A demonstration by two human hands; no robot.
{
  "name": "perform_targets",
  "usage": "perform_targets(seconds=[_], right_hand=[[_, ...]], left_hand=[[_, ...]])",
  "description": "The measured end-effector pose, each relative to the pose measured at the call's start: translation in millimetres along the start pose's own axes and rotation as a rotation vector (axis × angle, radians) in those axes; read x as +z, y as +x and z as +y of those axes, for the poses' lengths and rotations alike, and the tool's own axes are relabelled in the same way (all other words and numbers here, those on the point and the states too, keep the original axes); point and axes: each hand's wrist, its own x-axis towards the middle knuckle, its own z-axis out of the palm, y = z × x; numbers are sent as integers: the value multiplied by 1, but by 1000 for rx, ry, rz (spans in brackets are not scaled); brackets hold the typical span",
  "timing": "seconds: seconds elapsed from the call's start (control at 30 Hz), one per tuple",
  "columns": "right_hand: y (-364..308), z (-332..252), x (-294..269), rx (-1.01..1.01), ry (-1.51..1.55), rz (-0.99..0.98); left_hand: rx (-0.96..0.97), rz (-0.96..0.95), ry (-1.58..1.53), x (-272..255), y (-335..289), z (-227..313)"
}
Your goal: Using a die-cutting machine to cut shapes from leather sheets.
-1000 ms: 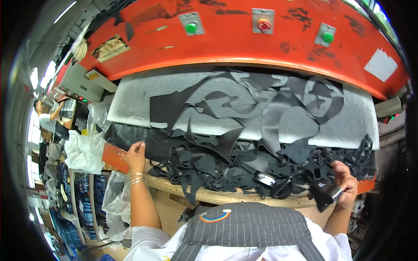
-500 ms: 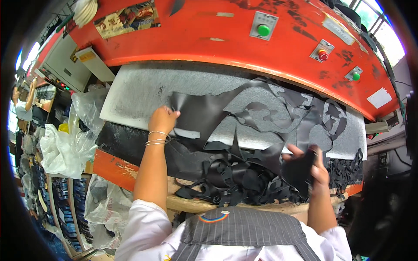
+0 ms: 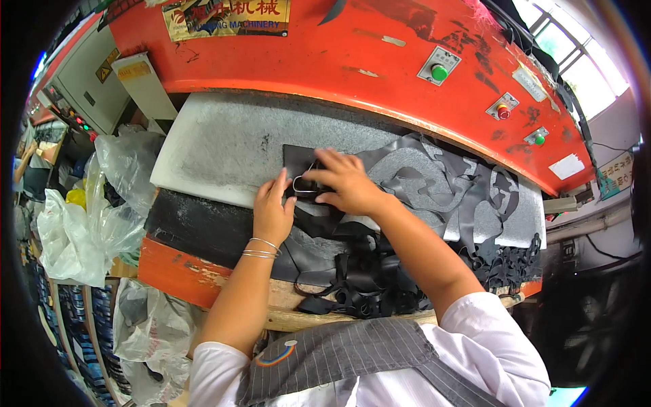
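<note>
two bare hands meet near the center of the frame over a rounded metal-edged loop [image 3: 305,191], which lies at the left end of a black sheet [image 3: 293,153] spread on the pale board [image 3: 210,139]. the left hand [image 3: 273,207] has its fingers up and its thumb set apart from them, close by the loop's left side; the right hand [image 3: 349,186] reaches in from the lower right with its fingers spread and partly curled over the loop. whether either hand truly grips it or only steadies it, i cannot tell. as a judgement, the loop could slip or turn if the two hands press unevenly, and it could overhang the sheet, since the sheet's edge is close by. a tug on the thin cut strips in the right half of the frame might drag the sheet askew, and the loose black scraps [image 3: 366,292] at lower center could snag a wrist. the loop's rounded end appears to point toward the left of the frame; its long axis seems to run roughly left to right, tilting up at the right, though the right hand hides too much to be sure.
</note>
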Motion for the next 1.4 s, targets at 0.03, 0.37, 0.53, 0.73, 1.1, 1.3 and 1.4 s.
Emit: perform_targets(seconds=[0.03,0.37,0.53,0.73,1.1,1.3,1.4], right_hand=[[-12,4,-7,126,55,21],[-71,23,17,268,105,75],[-57,14,-1,297,188,101],[-35,20,-4,147,130,-14],[-17,-26,48,294,-27,266],[-19,-21,51,352,-22,263],[-19,-15,50,344,-10,248]], left_hand=[[62,-49,-46,-3,0,-5],[116,85,118,8,5,-12],[4,195,215,18,12,4],[-9,154,74,17,0,4],[4,-75,270,5,41,-40],[4,-83,257,11,45,-37],[-1,-61,229,12,49,-36]])
